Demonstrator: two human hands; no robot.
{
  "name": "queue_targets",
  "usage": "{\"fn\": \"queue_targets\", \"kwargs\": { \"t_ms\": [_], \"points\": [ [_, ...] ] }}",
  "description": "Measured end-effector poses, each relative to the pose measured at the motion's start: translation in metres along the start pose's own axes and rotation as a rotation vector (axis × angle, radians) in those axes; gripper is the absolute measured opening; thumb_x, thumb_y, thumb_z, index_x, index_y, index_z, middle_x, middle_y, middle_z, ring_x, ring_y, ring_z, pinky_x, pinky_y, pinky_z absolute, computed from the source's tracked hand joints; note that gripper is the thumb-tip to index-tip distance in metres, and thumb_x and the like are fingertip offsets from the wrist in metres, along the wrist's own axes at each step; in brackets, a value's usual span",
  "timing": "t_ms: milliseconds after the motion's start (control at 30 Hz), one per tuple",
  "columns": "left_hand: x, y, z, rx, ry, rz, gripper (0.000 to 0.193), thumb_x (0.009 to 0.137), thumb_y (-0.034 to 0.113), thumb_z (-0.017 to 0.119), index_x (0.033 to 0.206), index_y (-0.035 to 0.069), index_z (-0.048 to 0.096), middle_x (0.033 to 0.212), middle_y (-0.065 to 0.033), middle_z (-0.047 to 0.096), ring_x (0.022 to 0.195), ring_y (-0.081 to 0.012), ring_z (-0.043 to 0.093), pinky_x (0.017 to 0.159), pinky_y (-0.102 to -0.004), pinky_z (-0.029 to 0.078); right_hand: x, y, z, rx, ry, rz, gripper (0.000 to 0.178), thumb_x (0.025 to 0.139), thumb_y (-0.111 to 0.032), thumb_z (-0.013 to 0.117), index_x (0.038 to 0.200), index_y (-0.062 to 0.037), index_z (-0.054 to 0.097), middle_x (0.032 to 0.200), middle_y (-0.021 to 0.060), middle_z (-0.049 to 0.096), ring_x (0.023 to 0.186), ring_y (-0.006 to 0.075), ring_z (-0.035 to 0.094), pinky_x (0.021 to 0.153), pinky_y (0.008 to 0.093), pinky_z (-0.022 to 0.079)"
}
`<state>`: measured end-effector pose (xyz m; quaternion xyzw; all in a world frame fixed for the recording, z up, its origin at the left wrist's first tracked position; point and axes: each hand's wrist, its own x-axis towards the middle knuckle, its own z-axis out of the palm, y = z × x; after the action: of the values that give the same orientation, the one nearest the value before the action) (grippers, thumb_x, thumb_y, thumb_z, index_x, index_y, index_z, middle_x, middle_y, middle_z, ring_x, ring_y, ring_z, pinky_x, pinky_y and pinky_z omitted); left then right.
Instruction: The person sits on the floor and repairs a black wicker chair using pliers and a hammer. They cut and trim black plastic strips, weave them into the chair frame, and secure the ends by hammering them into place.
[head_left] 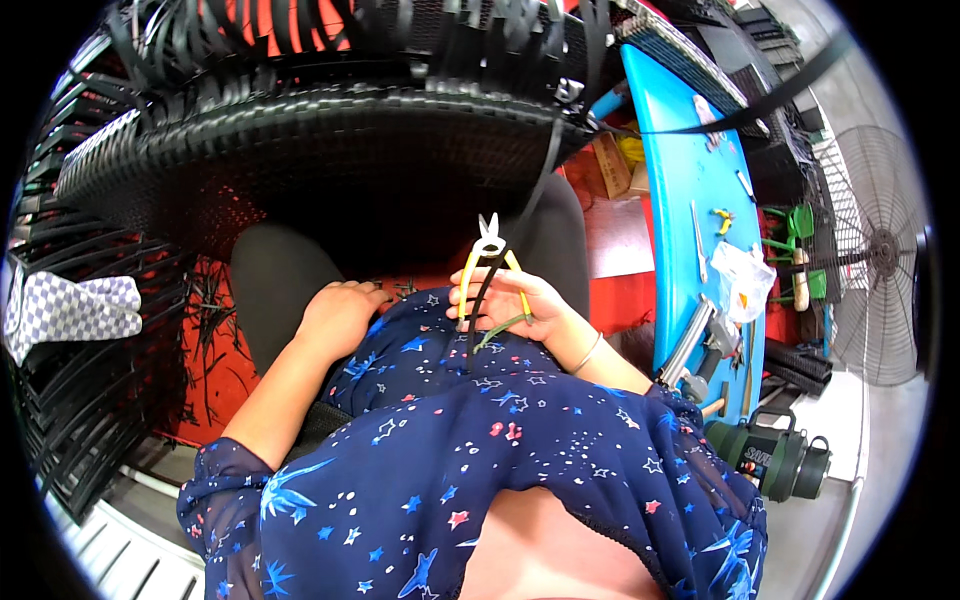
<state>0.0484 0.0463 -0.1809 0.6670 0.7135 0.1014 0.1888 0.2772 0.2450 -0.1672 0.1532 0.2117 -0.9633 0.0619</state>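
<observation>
Near the centre of the frame, the right hand (541, 300) has a loose, half-curled grip on the handles of yellow-handled cutters (489, 244), whose blades point up the frame, slightly parted. A black strip (480, 300) runs between the handles. Left of centre, the left hand (338, 315) lies palm down on the lap, its grip slack with nothing visible in it. A black woven panel (330, 140) spans the upper frame; a blue tabletop (680, 180) stands at right.
</observation>
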Motion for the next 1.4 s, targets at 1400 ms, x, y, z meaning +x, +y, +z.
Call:
{"fn": "queue_targets", "kwargs": {
  "t_ms": [1400],
  "points": [
    [0.005, -0.124, -0.194, 0.349, 1.356, -0.139, 0.026, 0.094, 0.025, 0.063, 0.111, 0.006, 0.068, 0.118, -0.0128, 0.065, 0.118, -0.0317, 0.059, 0.104, -0.0424, 0.041, -0.016, -0.169, -0.014, -0.629, 0.755, -0.914, 0.043, 0.103, -0.037, 0.054, 0.133, -0.0057, 0.053, 0.118, 0.0078, 0.064, 0.103, 0.0177, 0.062, 0.096, 0.0313, 0.047]
  ]
}}
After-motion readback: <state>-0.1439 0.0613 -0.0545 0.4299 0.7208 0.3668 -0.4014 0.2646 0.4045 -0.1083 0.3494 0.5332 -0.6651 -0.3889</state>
